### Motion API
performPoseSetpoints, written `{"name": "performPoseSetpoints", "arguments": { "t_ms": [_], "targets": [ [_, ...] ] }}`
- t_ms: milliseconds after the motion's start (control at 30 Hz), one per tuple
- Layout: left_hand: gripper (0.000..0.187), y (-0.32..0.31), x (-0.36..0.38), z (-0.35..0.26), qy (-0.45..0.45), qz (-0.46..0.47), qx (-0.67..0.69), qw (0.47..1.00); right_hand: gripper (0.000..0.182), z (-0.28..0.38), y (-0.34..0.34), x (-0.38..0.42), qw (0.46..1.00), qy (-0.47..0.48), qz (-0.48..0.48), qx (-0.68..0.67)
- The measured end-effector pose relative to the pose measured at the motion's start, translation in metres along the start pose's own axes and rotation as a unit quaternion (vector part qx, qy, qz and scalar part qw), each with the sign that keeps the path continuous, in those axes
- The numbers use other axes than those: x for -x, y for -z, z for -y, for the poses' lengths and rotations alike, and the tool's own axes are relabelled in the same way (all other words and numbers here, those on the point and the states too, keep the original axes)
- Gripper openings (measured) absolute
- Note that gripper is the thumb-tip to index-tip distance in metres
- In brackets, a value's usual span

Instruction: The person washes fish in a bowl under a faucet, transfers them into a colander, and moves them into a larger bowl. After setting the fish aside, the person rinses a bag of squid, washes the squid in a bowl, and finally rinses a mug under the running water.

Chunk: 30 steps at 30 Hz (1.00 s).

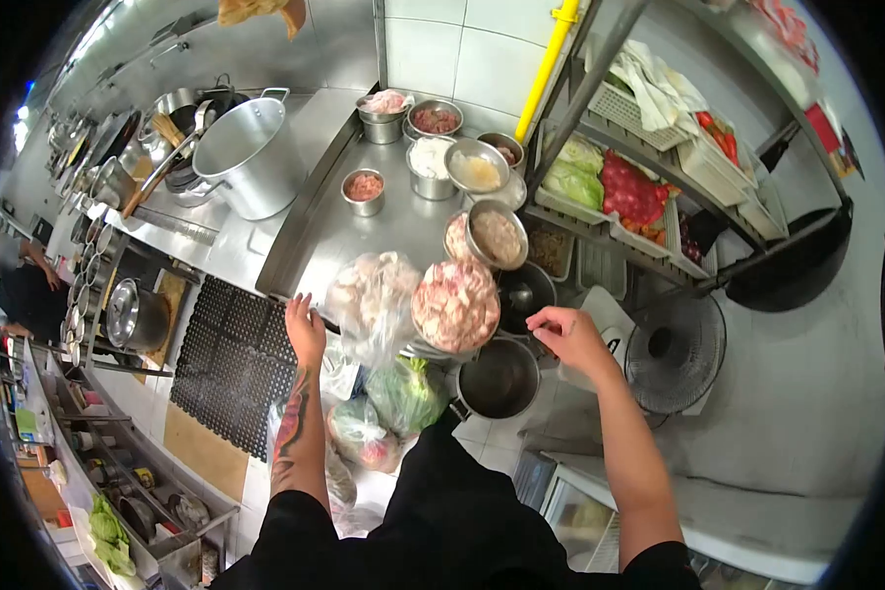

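Observation:
My left hand [306,324] is beside a clear plastic bag [372,295] of pale pieces, its fingers apart and nothing in them. A bowl heaped with raw pink meat [455,306] stands right of the bag, at the steel counter's front edge. To the right of that bowl, my right hand [560,332] hangs in the air with its fingers bent; whether they hold anything small is unclear. Bowls of meat [496,234] and a bowl with pale yellowish contents [478,172] stand behind on the steel counter [315,231].
A large pot [248,157] stands at the left. Below the counter are bags of vegetables [406,395] and a dark pot [499,378]. A fan [673,354] and a shelf rack with vegetable baskets [634,192] are at the right. Another person [29,295] is at far left.

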State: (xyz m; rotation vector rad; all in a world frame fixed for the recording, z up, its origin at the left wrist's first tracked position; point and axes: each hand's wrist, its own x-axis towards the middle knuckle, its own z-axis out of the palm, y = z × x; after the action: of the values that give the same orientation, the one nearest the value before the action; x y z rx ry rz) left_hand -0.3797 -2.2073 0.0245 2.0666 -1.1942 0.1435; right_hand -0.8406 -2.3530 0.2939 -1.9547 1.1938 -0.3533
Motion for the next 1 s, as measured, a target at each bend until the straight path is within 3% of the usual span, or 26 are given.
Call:
{"name": "performPoseSetpoints", "arguments": {
  "t_ms": [67,167,267,333,400,500,567,600,667,700,900,1000],
  "targets": [
    [0.034,-0.036,-0.022,0.020,0.012,-0.015,-0.001,1.000,0.013,0.034,0.019,-0.051,0.997,-0.027,0.062,0.048],
    [0.035,-0.073,-0.033,0.033,0.054,-0.007,-0.021,0.998,0.011,0.045,0.032,-0.141,0.997,0.055,0.054,0.003],
    [0.041,-0.088,-0.029,0.035,0.067,-0.023,-0.024,0.997,0.010,0.031,0.032,-0.256,0.989,0.083,0.052,-0.107],
    [0.045,-0.095,-0.028,0.036,0.082,-0.040,-0.044,0.995,0.011,0.018,0.026,-0.340,0.994,0.103,0.012,-0.046],
    [0.050,-0.096,-0.027,0.032,0.097,-0.054,-0.062,0.992,0.019,-0.019,0.010,-0.436,0.993,0.079,-0.007,-0.089],
    [0.058,-0.091,-0.033,0.022,0.123,-0.046,-0.055,0.990,0.031,-0.061,-0.021,-0.546,0.994,0.069,-0.079,0.002],
    [0.058,-0.089,-0.034,0.021,0.125,-0.040,-0.056,0.990,0.041,-0.082,-0.042,-0.594,0.946,0.013,-0.225,0.233],
    [0.059,-0.089,-0.034,0.022,0.122,-0.032,-0.056,0.990,0.041,-0.093,-0.048,-0.617,0.947,0.014,-0.222,0.233],
    [0.061,-0.090,-0.035,0.023,0.120,-0.034,-0.066,0.990,0.026,-0.097,-0.056,-0.640,0.975,-0.112,-0.139,0.134],
    [0.061,-0.089,-0.035,0.022,0.122,-0.028,-0.068,0.990,0.022,-0.101,-0.060,-0.643,0.980,-0.161,-0.121,-0.012],
    [0.061,-0.086,-0.039,0.016,0.122,-0.028,-0.068,0.990,0.015,-0.112,-0.076,-0.666,0.940,-0.244,-0.120,-0.208],
    [0.060,-0.087,-0.040,0.016,0.135,-0.031,-0.074,0.988,0.016,-0.096,-0.072,-0.653,0.956,-0.256,-0.100,-0.102]
  ]
}}
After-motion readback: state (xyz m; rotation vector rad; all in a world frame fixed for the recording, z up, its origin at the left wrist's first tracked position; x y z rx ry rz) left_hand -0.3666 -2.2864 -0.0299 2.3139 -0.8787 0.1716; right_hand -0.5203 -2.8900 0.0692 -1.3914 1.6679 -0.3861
